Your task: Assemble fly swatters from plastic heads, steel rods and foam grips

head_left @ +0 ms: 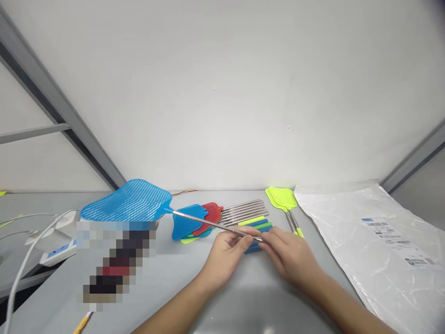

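Observation:
A blue fly swatter (132, 204) with a thin metal rod points to the upper left, above the table. My left hand (224, 257) is closed round the rod near its lower end, thumb on top. At the rod's tip, the fingers of my right hand (292, 255) pinch the end, partly hiding it. Just behind my hands lie blue, green and yellow handle sleeves (255, 222), partly covered by my fingers. Farther back are several bare metal rods (245, 211) side by side. Left of them is a pile of loose swatter heads, with a blue head (187, 220) and a red head (212, 215) showing.
Yellow-green fly swatters (283, 198) with handles lie behind my right hand. A large white plastic bag (337, 222) with a label covers the table's right side. At left are a power strip (57, 253), a white cable (24, 269) and a pixelated object (116, 264). A wall rises behind.

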Motion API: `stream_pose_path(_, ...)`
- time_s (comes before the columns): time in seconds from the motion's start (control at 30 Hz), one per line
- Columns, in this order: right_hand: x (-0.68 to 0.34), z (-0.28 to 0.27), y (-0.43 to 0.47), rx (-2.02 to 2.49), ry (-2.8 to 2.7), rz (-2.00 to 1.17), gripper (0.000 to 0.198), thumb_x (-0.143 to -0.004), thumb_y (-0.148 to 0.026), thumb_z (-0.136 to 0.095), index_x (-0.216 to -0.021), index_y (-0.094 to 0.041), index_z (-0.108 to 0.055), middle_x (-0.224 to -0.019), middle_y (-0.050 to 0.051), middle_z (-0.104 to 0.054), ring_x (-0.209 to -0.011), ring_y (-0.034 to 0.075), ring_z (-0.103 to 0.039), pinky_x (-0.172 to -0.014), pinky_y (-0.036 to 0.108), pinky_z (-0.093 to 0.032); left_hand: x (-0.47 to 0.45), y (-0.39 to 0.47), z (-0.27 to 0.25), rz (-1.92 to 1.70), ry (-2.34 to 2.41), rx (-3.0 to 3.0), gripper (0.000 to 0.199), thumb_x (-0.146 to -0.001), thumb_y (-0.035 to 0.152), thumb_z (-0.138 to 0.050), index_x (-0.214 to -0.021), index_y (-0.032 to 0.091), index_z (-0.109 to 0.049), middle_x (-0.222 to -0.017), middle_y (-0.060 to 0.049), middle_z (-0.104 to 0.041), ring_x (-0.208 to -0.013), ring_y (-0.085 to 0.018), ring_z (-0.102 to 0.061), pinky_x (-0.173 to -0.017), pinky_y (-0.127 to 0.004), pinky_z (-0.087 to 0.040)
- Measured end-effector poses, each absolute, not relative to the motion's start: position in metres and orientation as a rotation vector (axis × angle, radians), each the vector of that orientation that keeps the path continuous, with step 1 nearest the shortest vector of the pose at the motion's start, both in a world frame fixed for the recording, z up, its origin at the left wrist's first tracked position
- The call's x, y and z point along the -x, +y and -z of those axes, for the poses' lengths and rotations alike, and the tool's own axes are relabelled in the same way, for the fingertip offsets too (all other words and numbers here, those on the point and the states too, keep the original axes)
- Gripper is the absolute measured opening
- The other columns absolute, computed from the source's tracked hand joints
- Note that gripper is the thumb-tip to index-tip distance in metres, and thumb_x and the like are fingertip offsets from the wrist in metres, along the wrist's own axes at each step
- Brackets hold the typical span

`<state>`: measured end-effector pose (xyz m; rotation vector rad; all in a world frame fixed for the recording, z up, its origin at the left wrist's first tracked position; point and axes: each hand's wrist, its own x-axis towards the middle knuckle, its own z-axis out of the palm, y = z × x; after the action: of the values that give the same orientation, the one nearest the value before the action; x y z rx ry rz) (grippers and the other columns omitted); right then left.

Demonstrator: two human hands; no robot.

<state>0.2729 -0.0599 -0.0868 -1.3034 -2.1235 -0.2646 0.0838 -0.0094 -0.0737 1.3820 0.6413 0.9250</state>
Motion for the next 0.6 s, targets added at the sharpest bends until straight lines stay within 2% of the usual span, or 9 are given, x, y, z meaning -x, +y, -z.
stream_pose_path(0.13,-0.271,0.086,-0.06,1.295,-2.14,0.284,0.018,-0.096,-0.028,-0.044,-0.096,-0.02,-0.061,-0.075,0.001,-0.059,-0.064,0.013,-0.053,-0.057,0.026,-0.032,-0.084,-0.011,0.072,-0.957,0.663,-1.454,0.021,-0.088,0.032,-0.058,-0.096,0.019,-0.072,-0.102,-0.007,-0.07,-0.096,-0.02,-0.063,-0.088,-0.031,-0.047)
stream_pose_path(0.37,-0.274,0.077,-0.056,1.36,-2.129,0.307,0.024,-0.097,-0.031,-0.042,-0.09,-0.021,-0.062,-0.073,0.0,-0.058,-0.06,0.012,-0.051,-0.055,0.026,-0.029,-0.076,-0.002,0.067,-1.061,0.742,-1.427,0.024,-0.087,0.036,-0.059,-0.093,0.018,-0.073,-0.103,-0.008,-0.069,-0.099,-0.022,-0.06,-0.087,-0.031,-0.047)
stream_pose_path(0.6,-0.284,0.081,-0.053,1.415,-2.099,0.284,0.023,-0.097,-0.03,-0.042,-0.093,-0.021,-0.063,-0.074,0.001,-0.059,-0.061,0.011,-0.053,-0.057,0.025,-0.032,-0.063,0.012,0.065,-1.134,0.813,-1.3,0.031,-0.087,0.041,-0.057,-0.1,0.017,-0.071,-0.113,-0.011,-0.065,-0.101,-0.023,-0.057,-0.08,-0.03,-0.046)
